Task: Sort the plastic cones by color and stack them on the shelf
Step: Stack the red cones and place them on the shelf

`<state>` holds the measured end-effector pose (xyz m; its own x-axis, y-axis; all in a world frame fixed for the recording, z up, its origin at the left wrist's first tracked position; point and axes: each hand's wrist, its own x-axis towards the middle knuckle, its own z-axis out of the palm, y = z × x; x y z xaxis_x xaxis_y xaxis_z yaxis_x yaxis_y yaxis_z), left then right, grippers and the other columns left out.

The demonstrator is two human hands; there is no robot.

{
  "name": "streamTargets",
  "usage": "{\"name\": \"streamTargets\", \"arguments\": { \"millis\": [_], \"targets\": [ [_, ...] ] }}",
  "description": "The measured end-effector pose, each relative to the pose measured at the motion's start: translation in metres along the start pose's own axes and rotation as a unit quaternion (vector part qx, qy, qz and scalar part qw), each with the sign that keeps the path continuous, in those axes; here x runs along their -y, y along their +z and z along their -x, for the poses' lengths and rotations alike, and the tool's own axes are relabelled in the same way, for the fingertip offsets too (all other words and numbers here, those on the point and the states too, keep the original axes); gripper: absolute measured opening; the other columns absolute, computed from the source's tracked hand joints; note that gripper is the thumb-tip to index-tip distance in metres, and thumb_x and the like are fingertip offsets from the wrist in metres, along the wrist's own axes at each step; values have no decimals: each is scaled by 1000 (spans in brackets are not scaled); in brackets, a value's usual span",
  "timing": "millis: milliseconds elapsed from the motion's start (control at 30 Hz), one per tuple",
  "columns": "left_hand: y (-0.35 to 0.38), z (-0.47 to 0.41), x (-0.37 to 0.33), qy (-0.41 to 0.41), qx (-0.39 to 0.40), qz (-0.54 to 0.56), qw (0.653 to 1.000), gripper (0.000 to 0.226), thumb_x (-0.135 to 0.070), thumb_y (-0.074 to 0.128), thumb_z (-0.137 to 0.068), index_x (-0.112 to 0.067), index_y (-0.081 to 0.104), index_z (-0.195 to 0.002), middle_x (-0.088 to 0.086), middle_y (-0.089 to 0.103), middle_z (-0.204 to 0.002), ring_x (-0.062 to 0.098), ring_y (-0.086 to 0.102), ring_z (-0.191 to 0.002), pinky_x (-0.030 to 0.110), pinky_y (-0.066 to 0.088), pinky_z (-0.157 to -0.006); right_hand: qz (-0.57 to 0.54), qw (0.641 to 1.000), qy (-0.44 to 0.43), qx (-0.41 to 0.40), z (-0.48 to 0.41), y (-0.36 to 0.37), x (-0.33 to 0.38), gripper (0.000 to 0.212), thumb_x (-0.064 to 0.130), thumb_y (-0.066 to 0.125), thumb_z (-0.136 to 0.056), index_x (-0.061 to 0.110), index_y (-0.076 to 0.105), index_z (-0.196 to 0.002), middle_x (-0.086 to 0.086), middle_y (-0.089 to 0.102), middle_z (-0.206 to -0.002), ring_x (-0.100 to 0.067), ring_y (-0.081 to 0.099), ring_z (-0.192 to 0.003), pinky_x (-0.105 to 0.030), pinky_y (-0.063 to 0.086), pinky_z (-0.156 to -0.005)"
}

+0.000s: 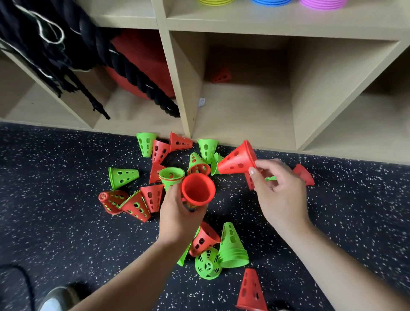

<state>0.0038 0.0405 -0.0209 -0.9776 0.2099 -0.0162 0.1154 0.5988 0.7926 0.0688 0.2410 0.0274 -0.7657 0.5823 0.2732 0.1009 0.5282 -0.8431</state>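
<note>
Several red and green perforated plastic cones lie scattered on the dark speckled floor [66,233] in front of a wooden shelf [186,88]. My left hand [177,213] grips a red cone [198,188] held with its open base toward me. My right hand [279,191] pinches the rim of another red cone [237,161], tip pointing left, just above the pile. A short stack of green cones [231,246] stands near my left wrist. One red cone [221,76] lies at the back of the middle shelf compartment. A lone red cone [251,290] stands at the bottom.
Black ropes [73,44] and a red ball [142,66] fill the left compartment. Yellow [215,1], blue [271,1] and purple [322,3] disc stacks sit on the upper shelf. A shoe [60,297] shows at bottom left.
</note>
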Motion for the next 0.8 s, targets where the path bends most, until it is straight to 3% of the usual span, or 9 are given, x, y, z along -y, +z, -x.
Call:
{"name": "streamTargets", "arguments": {
  "millis": [100, 167, 267, 333, 433, 533, 600, 667, 800],
  "targets": [
    [5, 1, -4, 17, 7, 6, 1000, 48, -30, 90, -68, -31, 58, -104, -16, 63, -96, -3, 59, -88, 9, 45, -75, 23, 982, -167, 85, 10, -4, 21, 21, 23, 69, -92, 7, 75, -105, 3, 70, -99, 2, 56, -75, -9, 48, -67],
    [8, 1, -8, 10, 12, 23, 1000, 50, -29, 91, -67, -27, 61, -107, -14, 65, -98, -3, 62, -88, 15, 50, -76, 31, 967, -205, 150, 17, 3, 16, 33, 33, 63, -96, 8, 73, -114, 1, 68, -109, 7, 54, -81, -8, 49, -68],
    [8, -2, -10, -10, 8, 29, 999, 51, -25, 92, -67, -23, 63, -109, -9, 66, -98, -9, 62, -82, 3, 44, -68, 35, 987, -129, 87, 6, 5, -8, 29, 24, 59, -97, 9, 70, -120, 4, 65, -113, -5, 61, -78, -27, 56, -66],
    [6, -4, -10, -18, 4, 24, 1000, 51, -25, 92, -68, -22, 63, -109, -8, 66, -99, -8, 61, -80, 0, 41, -66, 175, 981, -46, 73, -18, 5, -31, 35, 18, 57, -97, 10, 63, -130, 0, 62, -128, -18, 65, -96, -36, 55, -87],
    [5, -5, -9, -17, -6, 7, 1000, 51, -28, 91, -67, -23, 63, -109, -8, 67, -99, 4, 60, -82, -1, 38, -69, 314, 923, 49, 217, -51, 15, -62, 48, 18, 54, -99, 12, 46, -146, -5, 45, -150, -26, 53, -129, -37, 45, -106],
    [5, -5, -7, -10, -3, 11, 1000, 52, -25, 92, -67, -20, 64, -110, -5, 67, -100, -5, 58, -83, -1, 38, -68, 327, 903, 27, 277, -59, 28, -74, 25, 12, 54, -97, 12, 67, -118, -6, 62, -121, -30, 61, -110, -37, 50, -88],
    [4, -4, -5, -7, 3, 5, 1000, 54, -26, 92, -67, -20, 64, -112, -6, 67, -101, -6, 58, -86, 0, 39, -69, 324, 909, 15, 263, -54, 30, -73, 19, 5, 53, -95, 11, 71, -96, -5, 64, -99, -29, 62, -92, -36, 49, -74],
    [4, -5, -1, -8, 6, 0, 1000, 54, -29, 91, -67, -21, 63, -112, -8, 66, -101, 0, 60, -87, 1, 40, -70, 295, 930, -25, 219, -44, 26, -66, 15, 3, 57, -94, 8, 70, -89, -6, 64, -91, -28, 61, -82, -36, 47, -68],
    [6, -6, 4, -18, 16, -3, 1000, 50, -32, 90, -68, -23, 62, -109, -6, 66, -99, -1, 60, -85, 9, 45, -68, 134, 979, -152, 13, -18, 3, -14, 6, 0, 66, -91, 2, 72, -93, -6, 67, -87, -19, 62, -75, -29, 50, -71]
  ]
}}
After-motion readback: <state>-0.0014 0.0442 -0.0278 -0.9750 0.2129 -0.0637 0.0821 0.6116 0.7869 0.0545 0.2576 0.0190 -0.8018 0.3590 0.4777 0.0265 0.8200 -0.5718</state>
